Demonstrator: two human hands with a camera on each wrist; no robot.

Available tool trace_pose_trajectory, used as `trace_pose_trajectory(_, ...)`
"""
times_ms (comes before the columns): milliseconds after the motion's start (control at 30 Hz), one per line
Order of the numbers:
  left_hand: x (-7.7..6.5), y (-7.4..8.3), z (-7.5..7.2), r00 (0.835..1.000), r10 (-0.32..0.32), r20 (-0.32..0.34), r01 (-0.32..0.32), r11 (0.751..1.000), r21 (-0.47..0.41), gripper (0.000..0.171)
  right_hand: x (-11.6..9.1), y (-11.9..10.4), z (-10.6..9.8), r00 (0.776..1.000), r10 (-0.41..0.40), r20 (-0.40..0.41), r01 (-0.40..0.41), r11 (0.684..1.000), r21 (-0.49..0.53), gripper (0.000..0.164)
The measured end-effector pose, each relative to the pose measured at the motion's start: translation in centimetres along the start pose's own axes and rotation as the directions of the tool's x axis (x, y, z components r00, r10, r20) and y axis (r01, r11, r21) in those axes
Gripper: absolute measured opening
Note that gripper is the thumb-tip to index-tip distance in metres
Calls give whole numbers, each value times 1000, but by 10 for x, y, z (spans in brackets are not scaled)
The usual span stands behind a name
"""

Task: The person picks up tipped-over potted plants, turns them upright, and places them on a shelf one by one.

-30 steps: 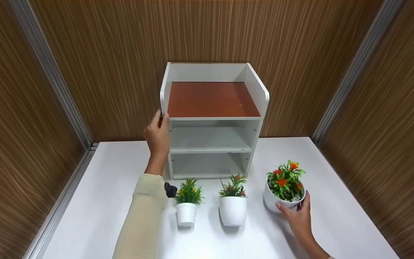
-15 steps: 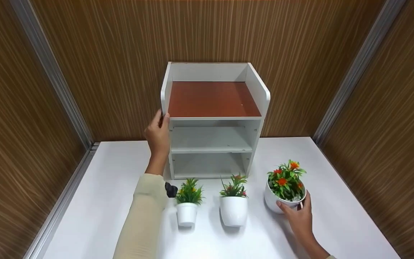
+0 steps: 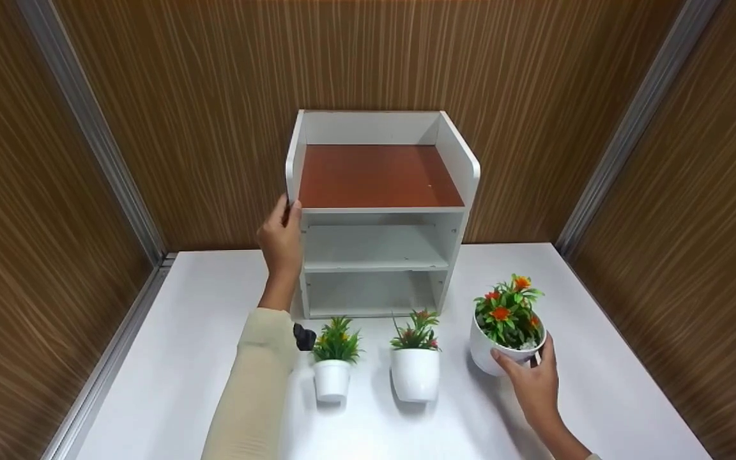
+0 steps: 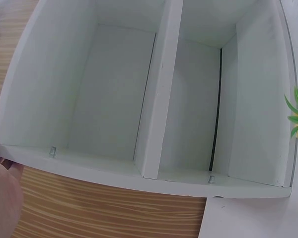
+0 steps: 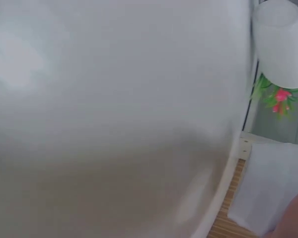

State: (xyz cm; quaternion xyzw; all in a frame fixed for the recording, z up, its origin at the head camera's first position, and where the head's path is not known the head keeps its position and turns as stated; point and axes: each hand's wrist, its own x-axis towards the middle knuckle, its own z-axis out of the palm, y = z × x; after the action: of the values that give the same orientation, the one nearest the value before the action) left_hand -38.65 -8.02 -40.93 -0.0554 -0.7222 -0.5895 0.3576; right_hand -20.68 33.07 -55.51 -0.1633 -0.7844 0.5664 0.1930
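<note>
Nearest now, the right hand (image 3: 536,383) is grasping a round, glossy white pot with green leaves and orange-red flowers (image 3: 489,352), thumb pressing on the near wall, fingers curling round the right side. So the pot is sitting right in that grip, its bulk and blooms showing just ahead and to the left of the fingers; whether its base is touching the white tabletop (image 3: 604,377), I can't tell.

Left of the grip, near but apart, a tapering white pot with green leaves and pink flowers (image 3: 415,377) is standing, and further left a smaller, rimmed white pot with yellow-flecked green leaves (image 3: 331,381) is keeping it company.

Beyond that, a beige sleeve (image 3: 254,377) is leading up to the left hand (image 3: 282,248), and it's holding too: thumb and fingers are pinching the left side of a white box-shaped cabinet with a reddish-brown top panel (image 3: 374,248). Its shelves are opening to the right of that grip, and brown wood-grain walling (image 3: 368,57) is rising behind.
</note>
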Motion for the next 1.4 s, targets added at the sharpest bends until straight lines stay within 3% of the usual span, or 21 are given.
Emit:
trace_pose_trajectory(867,-1,0,2,1000,1,-4,-1,1000,2,45,-30,-100,10,992,-126,11,125,991,49,109)
trace_pose_trajectory(1400,0,0,3,1000,-3,-13,4,999,32,45,-16,-147,31,948,-317,-1,314,940,133,99)
